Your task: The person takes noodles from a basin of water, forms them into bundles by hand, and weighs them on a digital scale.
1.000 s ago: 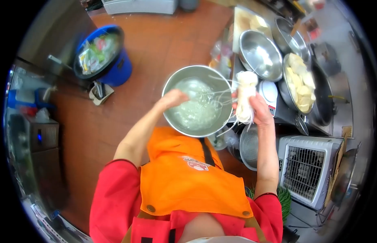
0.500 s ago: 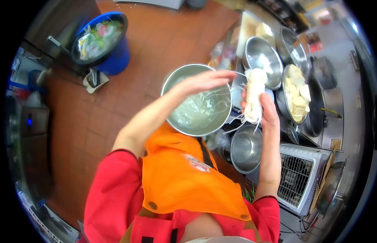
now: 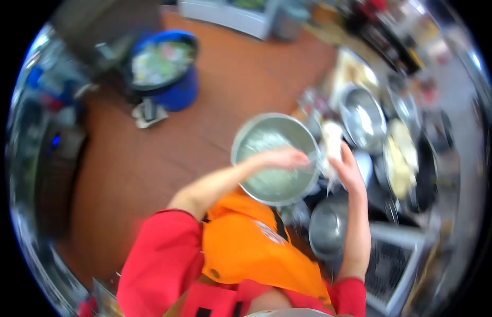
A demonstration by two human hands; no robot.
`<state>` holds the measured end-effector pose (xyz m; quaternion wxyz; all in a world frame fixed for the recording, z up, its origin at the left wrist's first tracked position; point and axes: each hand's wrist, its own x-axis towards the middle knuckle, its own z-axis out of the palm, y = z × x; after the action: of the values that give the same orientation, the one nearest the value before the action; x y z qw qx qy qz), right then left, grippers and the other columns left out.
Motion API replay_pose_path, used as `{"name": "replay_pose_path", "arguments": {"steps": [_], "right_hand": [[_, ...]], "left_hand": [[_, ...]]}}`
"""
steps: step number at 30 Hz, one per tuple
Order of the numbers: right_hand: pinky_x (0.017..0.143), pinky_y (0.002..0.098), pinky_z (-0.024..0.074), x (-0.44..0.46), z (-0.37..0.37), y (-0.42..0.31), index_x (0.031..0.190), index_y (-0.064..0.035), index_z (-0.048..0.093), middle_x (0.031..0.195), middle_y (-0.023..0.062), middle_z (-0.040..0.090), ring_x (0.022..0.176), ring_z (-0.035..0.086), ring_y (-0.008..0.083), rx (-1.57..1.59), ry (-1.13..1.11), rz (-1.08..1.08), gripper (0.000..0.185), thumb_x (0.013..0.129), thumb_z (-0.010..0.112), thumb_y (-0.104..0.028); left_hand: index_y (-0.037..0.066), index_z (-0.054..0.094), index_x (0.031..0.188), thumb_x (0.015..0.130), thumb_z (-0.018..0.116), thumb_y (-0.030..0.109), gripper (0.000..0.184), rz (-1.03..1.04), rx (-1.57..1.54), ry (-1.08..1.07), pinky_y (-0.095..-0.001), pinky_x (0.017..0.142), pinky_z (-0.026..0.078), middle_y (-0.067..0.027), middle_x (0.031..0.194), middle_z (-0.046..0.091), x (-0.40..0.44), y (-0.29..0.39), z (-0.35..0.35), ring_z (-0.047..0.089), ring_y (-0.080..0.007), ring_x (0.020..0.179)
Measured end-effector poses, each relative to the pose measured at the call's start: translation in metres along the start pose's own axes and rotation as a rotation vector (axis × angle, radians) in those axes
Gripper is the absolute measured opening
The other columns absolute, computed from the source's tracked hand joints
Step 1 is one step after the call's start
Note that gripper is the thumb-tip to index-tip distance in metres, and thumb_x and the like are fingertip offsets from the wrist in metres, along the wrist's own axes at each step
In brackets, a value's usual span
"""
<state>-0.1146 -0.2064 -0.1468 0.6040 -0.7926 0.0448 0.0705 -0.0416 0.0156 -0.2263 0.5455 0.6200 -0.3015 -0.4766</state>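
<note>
My right hand [image 3: 347, 165] is closed around a bundle of long white strands [image 3: 331, 145], held upright at the right rim of a metal pot. Whether the strands are noodles or string I cannot tell. My left hand [image 3: 288, 158] is over the pot with its fingers curled together. Pale strands seem to run from its fingertips to the bundle, though blur softens this. Below the left hand, the round metal pot [image 3: 249, 122] holds cloudy, swirling water.
To the right are a steel bowl [image 3: 364, 117], a dish of pale slices [image 3: 400, 158] and a perforated metal bowl [image 3: 329, 227]. A grey appliance with a grille [image 3: 389, 267] stands lower right. Across the tiled floor [image 3: 150, 174] is a blue bin [image 3: 177, 92] full of rubbish.
The view has shifted, so everything appears lower and farther right. My left hand has drawn from the bundle's top to its left side, and its stretched fingers have curled in.
</note>
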Motion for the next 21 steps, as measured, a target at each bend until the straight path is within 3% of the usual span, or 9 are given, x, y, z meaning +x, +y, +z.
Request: {"name": "replay_pose_path", "arguments": {"steps": [4,5,9,10,12,14,16,18,21], "right_hand": [[0.093,0.0378,0.0445,0.02,0.029,0.024,0.132,0.0016,0.044,0.119,0.023,0.059,0.107,0.059,0.0317,-0.59,-0.019,-0.215,0.052,0.081,0.055,-0.003],[0.09,0.0402,0.0457,0.018,0.035,0.034,0.13,0.0013,0.046,0.115,0.0242,0.059,0.105,0.059,0.0368,-0.724,-0.05,-0.292,0.05,0.081,0.054,-0.003],[0.077,0.0481,0.046,0.007,0.051,0.066,0.115,-0.0027,0.048,0.099,0.0271,0.061,0.094,0.056,0.0469,-0.955,-0.232,-0.167,0.041,0.074,0.053,0.0],[0.075,0.0453,0.0466,0.005,0.063,0.064,0.105,-0.0029,0.048,0.091,0.0253,0.061,0.087,0.06,0.0427,-0.893,-0.236,-0.231,0.034,0.072,0.056,-0.001],[0.098,0.0388,0.0406,-0.002,0.063,0.016,0.145,-0.017,0.029,0.135,0.0211,0.046,0.118,0.048,0.0387,-0.738,-0.544,0.171,0.075,0.079,0.065,-0.011],[0.091,0.0389,0.0437,-0.01,0.056,-0.027,0.13,-0.0074,0.04,0.12,0.0166,0.052,0.106,0.053,0.0308,-0.605,-0.461,0.142,0.057,0.079,0.063,-0.01],[0.084,0.0359,0.0459,0.001,0.036,-0.004,0.115,0.0012,0.046,0.103,0.0155,0.056,0.091,0.054,0.0234,-0.255,-0.324,-0.035,0.045,0.077,0.066,-0.013],[0.082,0.035,0.0458,0.024,0.026,0.025,0.115,0.0033,0.044,0.099,0.018,0.055,0.087,0.053,0.0236,-0.059,-0.117,-0.104,0.05,0.076,0.069,-0.016],[0.081,0.0379,0.0456,0.034,0.035,0.02,0.116,0.0048,0.043,0.102,0.0212,0.055,0.09,0.054,0.0252,-0.801,-0.023,-0.204,0.053,0.078,0.071,-0.019]], "left_hand": [[0.004,0.061,0.115,0.092,0.051,0.033,0.038,0.358,0.574,0.175,-0.039,0.084,0.048,-0.0144,0.106,0.065,0.014,-0.05,0.012,0.061,-0.0291,0.098],[0.002,0.065,0.099,0.089,0.053,0.031,0.034,0.107,0.599,0.087,-0.0431,0.074,0.049,-0.0158,0.092,0.067,0.014,-0.023,0.015,0.064,-0.0306,0.086],[0.006,0.067,0.069,0.075,0.064,0.028,0.023,0.296,0.642,0.289,-0.0376,0.056,0.047,-0.0095,0.068,0.065,0.035,-0.031,-0.006,0.059,-0.0205,0.06],[0.007,0.067,0.069,0.075,0.066,0.028,0.021,0.31,0.602,0.282,-0.0367,0.055,0.046,-0.0076,0.068,0.065,0.033,-0.035,-0.019,0.059,-0.0191,0.059],[0.008,0.068,0.072,0.076,0.069,0.027,0.019,0.271,0.398,0.279,-0.0339,0.054,0.045,-0.0036,0.067,0.064,0.02,-0.038,-0.033,0.058,-0.016,0.06],[0.009,0.068,0.076,0.078,0.072,0.025,0.016,0.175,0.078,0.289,-0.0302,0.053,0.044,0.0004,0.066,0.062,0.01,-0.041,-0.031,0.058,-0.0122,0.062],[0.01,0.067,0.08,0.082,0.068,0.025,0.015,0.384,-0.371,0.267,-0.0267,0.051,0.041,0.0031,0.067,0.058,0.022,-0.053,-0.013,0.053,-0.0084,0.063],[0.008,0.068,0.081,0.084,0.062,0.024,0.017,0.288,-0.178,0.398,-0.0283,0.053,0.042,0.0015,0.068,0.059,0.031,-0.052,0.002,0.054,-0.0102,0.063],[0.006,0.069,0.077,0.082,0.058,0.022,0.02,0.353,0.288,0.398,-0.0328,0.056,0.046,-0.0064,0.071,0.064,0.035,-0.051,0.017,0.06,-0.0162,0.066]]}}
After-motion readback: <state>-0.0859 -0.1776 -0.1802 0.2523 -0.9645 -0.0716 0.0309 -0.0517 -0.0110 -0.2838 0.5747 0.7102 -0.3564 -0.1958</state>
